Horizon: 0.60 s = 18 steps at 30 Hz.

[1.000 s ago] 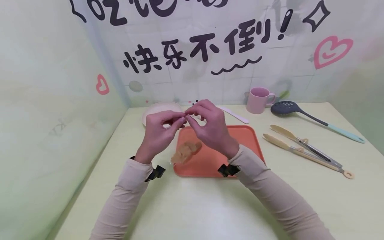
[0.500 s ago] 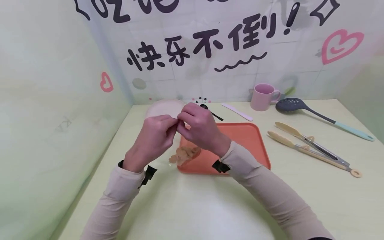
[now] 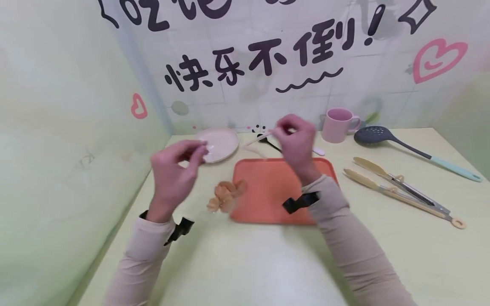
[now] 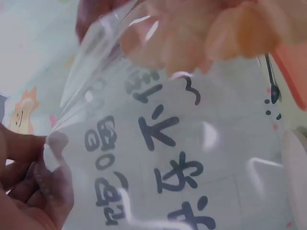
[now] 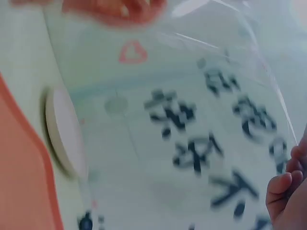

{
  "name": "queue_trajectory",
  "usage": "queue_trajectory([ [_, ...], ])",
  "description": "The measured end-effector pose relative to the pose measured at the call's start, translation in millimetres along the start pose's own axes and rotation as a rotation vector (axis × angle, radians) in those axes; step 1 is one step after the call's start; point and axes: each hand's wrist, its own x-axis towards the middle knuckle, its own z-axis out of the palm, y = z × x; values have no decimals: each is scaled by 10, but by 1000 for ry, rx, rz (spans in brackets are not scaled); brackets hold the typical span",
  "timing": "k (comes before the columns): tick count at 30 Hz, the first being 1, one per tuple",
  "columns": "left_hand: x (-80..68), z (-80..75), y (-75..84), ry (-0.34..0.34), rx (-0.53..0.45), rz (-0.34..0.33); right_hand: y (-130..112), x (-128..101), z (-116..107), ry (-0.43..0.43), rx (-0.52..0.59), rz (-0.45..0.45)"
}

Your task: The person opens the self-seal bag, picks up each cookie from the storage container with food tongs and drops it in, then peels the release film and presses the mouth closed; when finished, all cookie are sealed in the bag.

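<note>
My two hands are raised above the table, apart, with a clear plastic bag (image 4: 144, 124) stretched between them. Pale orange snack pieces (image 3: 226, 196) hang in the bag's bottom over the left edge of the orange tray (image 3: 268, 204). My left hand (image 3: 197, 149) pinches one side of the film; its fingers (image 4: 29, 177) show low in the left wrist view, with the pieces (image 4: 192, 33) at the top. My right hand (image 3: 281, 127) pinches the other side, near the back of the tray; its fingertips (image 5: 283, 191) grip the film (image 5: 192, 72) in the right wrist view.
A cream plate (image 3: 222, 142) lies at the back left. A black spoon (image 3: 269, 143) and a white spatula (image 3: 318, 151) lie behind the tray. A pink mug (image 3: 338, 124), a grey slotted spoon (image 3: 373, 135) and tongs (image 3: 398, 189) sit to the right. Walls close the left and back.
My hands were together at the bag's top; they have now pulled wide apart, left hand to the left, right hand to the back right. The snack pieces have shifted left.
</note>
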Motion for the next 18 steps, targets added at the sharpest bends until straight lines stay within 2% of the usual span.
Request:
queue_trajectory([
  [2,19,-58,-68,100,-113,-88,124,135,-320,117,74,101],
  [4,18,-129,-129,164,-183,-136,242,240,-722,205,104,179],
  [5,13,-159,-154,176,-195,-146,275,273,-943,212,104,216],
  [6,8,-185,-181,177,-196,-141,288,291,-1169,179,56,238],
  [7,4,-201,-210,170,-180,-125,292,303,-1391,119,-41,241],
  [9,5,-221,-264,146,-109,-91,245,316,-1820,-104,-344,263],
  [12,18,-261,-338,118,-6,-75,110,383,-2281,-562,-798,149],
  [13,17,-278,-364,116,14,-82,64,414,-2363,-702,-903,112],
  [15,10,-310,-409,122,30,-121,7,470,-2415,-930,-1040,70],
  [18,-16,-319,-461,131,7,-175,64,468,-2316,-1142,-1139,44],
])
